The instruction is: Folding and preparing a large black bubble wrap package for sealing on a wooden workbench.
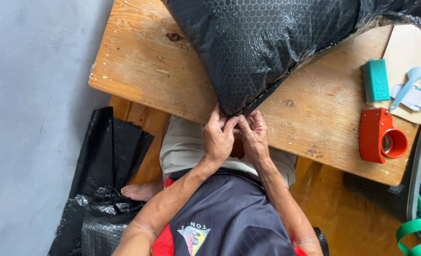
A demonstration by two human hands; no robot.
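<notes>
**Pinching the corner of a big bubble-wrap parcel**

Sitting across most of the wooden table (144,61) is a fat parcel wrapped in black bubble wrap (267,42), and its lower corner hangs right at the table's near edge, just above the person's lap. More black bubble wrap (103,189) lies crumpled on the floor to the left, beside a bare foot (143,191). On the right there's a dark plastic crate (386,189) tucked under the table edge with green straps next to it.

Both hands meet at that parcel corner. The left hand (218,137) is curled closed with fingertips nipping the wrap, and the right hand (254,135) is closed the same way right against it, knuckles touching. Looks like they're pressing a seam together, though the fingers hide the exact spot.

Further right on the table: an orange tape dispenser (381,136), a teal block (375,79) above it, and a light blue plastic spoon (408,83) lying on brown paper.
</notes>
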